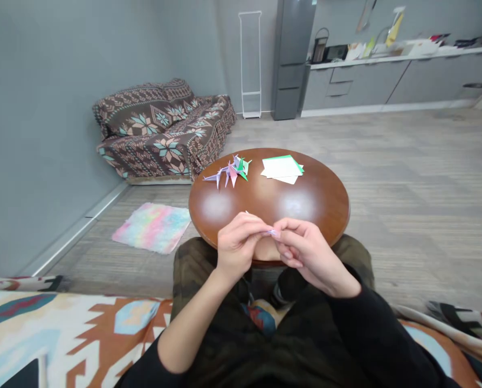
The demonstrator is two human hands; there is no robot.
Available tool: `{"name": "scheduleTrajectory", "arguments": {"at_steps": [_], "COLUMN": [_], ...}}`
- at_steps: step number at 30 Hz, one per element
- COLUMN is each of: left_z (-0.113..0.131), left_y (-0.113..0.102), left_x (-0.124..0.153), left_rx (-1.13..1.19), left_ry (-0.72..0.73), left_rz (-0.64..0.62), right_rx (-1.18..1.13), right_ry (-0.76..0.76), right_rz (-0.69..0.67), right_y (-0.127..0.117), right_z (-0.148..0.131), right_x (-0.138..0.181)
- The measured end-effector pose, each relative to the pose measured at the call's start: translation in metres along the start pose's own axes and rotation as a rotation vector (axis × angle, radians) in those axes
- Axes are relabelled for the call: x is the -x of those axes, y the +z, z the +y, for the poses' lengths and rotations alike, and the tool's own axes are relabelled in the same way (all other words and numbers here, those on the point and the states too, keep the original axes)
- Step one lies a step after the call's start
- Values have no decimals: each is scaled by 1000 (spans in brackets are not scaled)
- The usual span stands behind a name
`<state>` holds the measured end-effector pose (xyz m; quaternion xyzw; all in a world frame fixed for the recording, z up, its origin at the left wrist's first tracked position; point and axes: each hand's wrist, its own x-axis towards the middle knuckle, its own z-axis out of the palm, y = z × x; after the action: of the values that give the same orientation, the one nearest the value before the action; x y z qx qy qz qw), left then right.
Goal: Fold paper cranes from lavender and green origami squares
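Observation:
Above the near edge of a round brown table point(261, 202), my left hand point(241, 241) and my right hand point(303, 250) meet at the fingertips. Between them they pinch a small folded piece of pale lilac paper point(272, 232), mostly covered by the fingers. A white tip pokes up behind my left hand. On the table's far left stand several folded paper cranes point(232, 171) in lilac, pink, green and white. A loose stack of paper sheets point(282, 168), white on top with green showing beneath, lies at the back right.
A patterned sofa point(164, 126) stands beyond the table at left, with a fluffy pastel rug point(154, 226) on the floor nearer. At the back are a white rack point(251, 92), a grey fridge point(291, 59) and a kitchen counter point(358, 86). My knees flank the table's near side.

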<state>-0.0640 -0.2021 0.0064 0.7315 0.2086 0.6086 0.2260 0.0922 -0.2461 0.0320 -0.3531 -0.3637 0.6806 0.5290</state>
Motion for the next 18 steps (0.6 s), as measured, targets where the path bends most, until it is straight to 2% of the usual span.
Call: {"name": "scheduleTrajectory", "arguments": {"at_steps": [12, 18], "left_z": [1, 0], "left_y": [7, 11], "left_x": [4, 5], "left_rx": [85, 70], "left_ry": [-38, -63], "left_rz": [42, 78], "right_rx": [-79, -144], "right_ry": [98, 136], "right_rz": [-131, -114], "right_y": [-10, -10], "right_z": [0, -1], "right_x": [-2, -3]}}
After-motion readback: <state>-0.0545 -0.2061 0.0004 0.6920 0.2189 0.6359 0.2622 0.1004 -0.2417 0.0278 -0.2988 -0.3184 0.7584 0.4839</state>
